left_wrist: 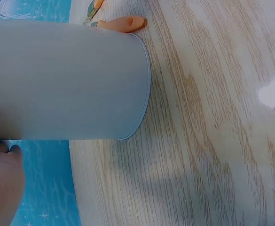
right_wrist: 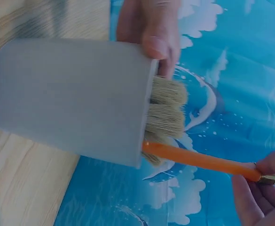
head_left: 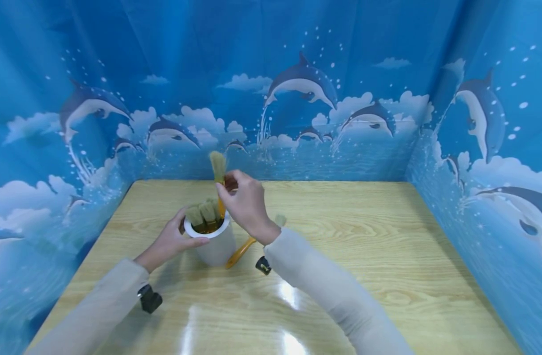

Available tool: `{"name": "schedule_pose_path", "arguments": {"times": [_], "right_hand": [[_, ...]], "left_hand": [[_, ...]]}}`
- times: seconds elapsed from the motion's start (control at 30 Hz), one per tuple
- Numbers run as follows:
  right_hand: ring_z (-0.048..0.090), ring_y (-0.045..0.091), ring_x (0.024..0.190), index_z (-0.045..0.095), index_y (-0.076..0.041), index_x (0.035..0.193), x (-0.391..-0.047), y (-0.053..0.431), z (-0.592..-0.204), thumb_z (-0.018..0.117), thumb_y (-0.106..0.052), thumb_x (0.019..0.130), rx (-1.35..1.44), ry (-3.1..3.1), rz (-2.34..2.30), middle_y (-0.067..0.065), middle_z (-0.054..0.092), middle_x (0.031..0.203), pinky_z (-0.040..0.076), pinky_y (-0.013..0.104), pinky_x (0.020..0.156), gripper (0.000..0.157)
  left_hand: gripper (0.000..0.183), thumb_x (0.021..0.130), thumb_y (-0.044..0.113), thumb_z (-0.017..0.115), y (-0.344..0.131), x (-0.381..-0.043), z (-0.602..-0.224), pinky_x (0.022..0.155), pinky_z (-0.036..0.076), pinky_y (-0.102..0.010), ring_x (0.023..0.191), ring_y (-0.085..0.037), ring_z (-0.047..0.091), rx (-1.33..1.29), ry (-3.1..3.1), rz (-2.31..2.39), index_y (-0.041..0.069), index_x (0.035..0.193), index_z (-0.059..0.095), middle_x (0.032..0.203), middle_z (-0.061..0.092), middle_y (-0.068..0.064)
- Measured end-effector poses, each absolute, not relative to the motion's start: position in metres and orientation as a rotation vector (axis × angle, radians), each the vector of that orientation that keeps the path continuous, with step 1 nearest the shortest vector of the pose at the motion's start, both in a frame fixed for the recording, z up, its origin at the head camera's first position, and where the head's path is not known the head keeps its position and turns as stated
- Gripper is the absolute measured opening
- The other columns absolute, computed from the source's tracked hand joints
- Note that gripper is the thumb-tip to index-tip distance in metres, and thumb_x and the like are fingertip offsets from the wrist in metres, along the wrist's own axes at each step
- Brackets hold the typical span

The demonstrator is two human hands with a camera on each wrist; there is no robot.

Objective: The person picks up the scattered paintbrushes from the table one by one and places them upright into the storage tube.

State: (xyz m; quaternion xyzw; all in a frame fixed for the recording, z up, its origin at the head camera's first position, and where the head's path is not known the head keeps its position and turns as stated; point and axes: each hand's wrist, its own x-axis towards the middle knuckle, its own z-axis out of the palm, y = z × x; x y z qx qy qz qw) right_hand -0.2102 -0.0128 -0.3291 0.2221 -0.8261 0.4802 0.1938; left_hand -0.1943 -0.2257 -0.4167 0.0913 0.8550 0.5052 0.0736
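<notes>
A pale grey-white cylindrical container stands on the table, with several paintbrushes bristle-end up inside it. My left hand grips its rim from the left, thumb along the front edge. Between thumb and fingers, my right hand pinches another paintbrush near its metal collar. That brush is upright, bristles on top, and its orange handle reaches to the container's mouth; how far the tip goes in is hard to tell. Another orange-handled paintbrush lies on the table just right of the container, partly behind my right wrist.
The wood-grain table stretches to the right and front. Blue dolphin-print curtains hang along its back and both sides. Small black devices are worn at both wrists.
</notes>
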Motion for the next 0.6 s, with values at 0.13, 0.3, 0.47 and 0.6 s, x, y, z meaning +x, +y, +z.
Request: {"name": "schedule_pose_path", "arguments": {"times": [0.13,0.3,0.47,0.6], "right_hand": [[0.064,0.009,0.076,0.067,-0.005,0.098,-0.21,-0.019,-0.335,0.064,-0.016,0.092,0.675,-2.329,1.199,0.004,0.068,0.086,0.05,0.01,0.065,0.013],[0.063,0.012,0.073,0.067,-0.004,0.1,-0.209,-0.025,-0.343,0.065,-0.015,0.092,0.685,-2.36,1.071,0.005,0.067,0.085,0.05,0.017,0.062,0.014],[0.06,0.01,0.072,0.068,-0.005,0.101,-0.207,-0.027,-0.354,0.066,-0.018,0.091,0.663,-2.43,1.019,0.003,0.065,0.084,0.049,0.018,0.061,0.016],[0.065,0.009,0.072,0.068,-0.003,0.108,-0.209,-0.024,-0.362,0.068,-0.025,0.09,0.615,-2.46,1.092,0.004,0.069,0.086,0.052,0.017,0.065,0.028]], "left_hand": [[0.095,0.079,0.034,0.079,-0.226,-0.194,-0.416,0.109,0.03,-0.058,0.135,-0.038,0.034,0.292,2.554,1.525,0.009,0.15,0.022,0.147,0.035,-0.018],[0.093,0.079,0.032,0.079,-0.226,-0.193,-0.414,0.109,0.03,-0.057,0.135,-0.038,0.034,0.32,2.553,1.544,0.009,0.15,0.023,0.147,0.034,-0.017],[0.094,0.079,0.032,0.08,-0.225,-0.192,-0.413,0.109,0.029,-0.058,0.135,-0.039,0.034,0.315,2.568,1.534,0.007,0.15,0.023,0.147,0.034,-0.019],[0.093,0.079,0.031,0.08,-0.225,-0.191,-0.413,0.11,0.028,-0.058,0.136,-0.039,0.032,0.323,2.571,1.536,0.006,0.149,0.024,0.148,0.033,-0.019]]}}
